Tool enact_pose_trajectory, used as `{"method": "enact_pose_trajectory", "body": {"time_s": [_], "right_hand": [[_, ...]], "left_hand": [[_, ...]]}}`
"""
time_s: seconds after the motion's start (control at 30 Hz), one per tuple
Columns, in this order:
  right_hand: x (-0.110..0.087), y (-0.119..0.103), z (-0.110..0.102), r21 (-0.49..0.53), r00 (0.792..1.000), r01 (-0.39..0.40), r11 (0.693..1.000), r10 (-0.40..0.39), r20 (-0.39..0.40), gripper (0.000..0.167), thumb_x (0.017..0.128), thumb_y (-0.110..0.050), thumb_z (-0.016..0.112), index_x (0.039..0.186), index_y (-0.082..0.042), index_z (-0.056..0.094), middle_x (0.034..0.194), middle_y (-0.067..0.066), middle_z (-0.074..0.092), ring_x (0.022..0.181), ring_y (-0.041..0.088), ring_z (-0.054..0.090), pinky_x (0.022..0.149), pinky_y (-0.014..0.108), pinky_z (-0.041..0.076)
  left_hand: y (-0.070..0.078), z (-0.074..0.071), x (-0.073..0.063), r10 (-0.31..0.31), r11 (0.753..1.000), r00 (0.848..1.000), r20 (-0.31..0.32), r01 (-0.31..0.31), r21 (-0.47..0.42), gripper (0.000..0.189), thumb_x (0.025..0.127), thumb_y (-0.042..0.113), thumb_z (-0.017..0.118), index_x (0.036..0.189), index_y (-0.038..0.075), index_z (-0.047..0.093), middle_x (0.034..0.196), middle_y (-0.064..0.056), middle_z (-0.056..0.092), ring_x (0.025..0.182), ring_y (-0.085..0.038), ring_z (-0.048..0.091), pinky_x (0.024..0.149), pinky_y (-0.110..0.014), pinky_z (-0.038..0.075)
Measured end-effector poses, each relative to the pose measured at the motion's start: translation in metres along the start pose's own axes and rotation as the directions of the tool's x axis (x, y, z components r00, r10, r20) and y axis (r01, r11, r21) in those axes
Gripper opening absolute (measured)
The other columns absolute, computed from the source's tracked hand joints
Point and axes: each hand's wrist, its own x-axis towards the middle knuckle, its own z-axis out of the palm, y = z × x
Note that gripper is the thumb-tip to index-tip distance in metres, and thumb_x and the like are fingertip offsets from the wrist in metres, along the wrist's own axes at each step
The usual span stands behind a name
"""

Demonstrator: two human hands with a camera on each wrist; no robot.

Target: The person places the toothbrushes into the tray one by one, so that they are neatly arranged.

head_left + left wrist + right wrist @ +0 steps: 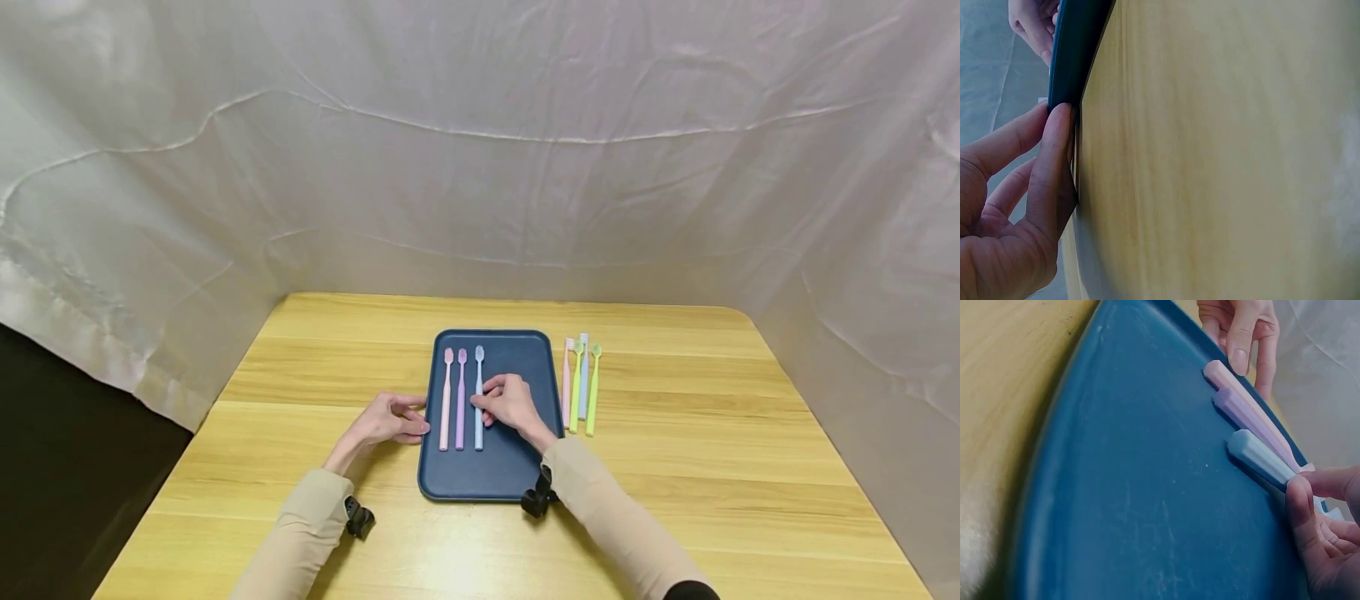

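My right hand (pixel 512 402) pinches the handle of a light blue toothbrush (pixel 479 433) between thumb and forefinger. That toothbrush lies along the dark blue tray (pixel 510 479), bristle end away from me. To its left on the tray are a purple toothbrush (pixel 461 408) and a pink toothbrush (pixel 446 408), roughly parallel to it. The right wrist view shows the light blue handle end (pixel 1250 447) low over the tray floor. With its fingers fairly straight, my left hand (pixel 386 419) touches the tray's left rim; the left wrist view has its fingertips (pixel 1057 122) against that edge.
Right of the tray, several toothbrushes lie close together on the wooden table (pixel 675 417): a pink one (pixel 566 383), a light blue one (pixel 584 379) and green ones (pixel 593 396). A pale curtain (pixel 480 192) hangs behind the table and along both sides.
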Motion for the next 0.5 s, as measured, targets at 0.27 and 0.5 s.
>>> {"method": "enact_pose_trajectory", "body": {"time_s": [0.27,0.5], "right_hand": [[-0.0008,-0.0017,0.0024,-0.064,1.000,0.016,0.998,-0.017,-0.016,0.026,0.087,-0.012,0.078,0.105,0.002,0.066,0.067,0.009,0.071,0.044,0.008,0.061,0.047,0.028,0.062],[-0.0032,-0.0005,-0.0002,-0.039,1.000,0.019,0.999,-0.020,-0.023,0.027,0.087,-0.014,0.078,0.104,0.003,0.067,0.068,0.011,0.072,0.045,0.009,0.062,0.047,0.029,0.062]], "left_hand": [[-0.0004,0.0006,0.0008,-0.001,1.000,1.000,-0.013,0.001,-0.006,0.063,0.086,-0.006,0.072,0.143,-0.014,0.045,0.094,-0.016,0.072,0.076,-0.015,0.072,0.078,-0.034,0.068],[0.0000,-0.0002,0.0004,-0.002,1.000,1.000,-0.011,0.002,-0.005,0.063,0.086,-0.006,0.073,0.142,-0.014,0.045,0.094,-0.017,0.072,0.076,-0.015,0.072,0.078,-0.034,0.068]]}}
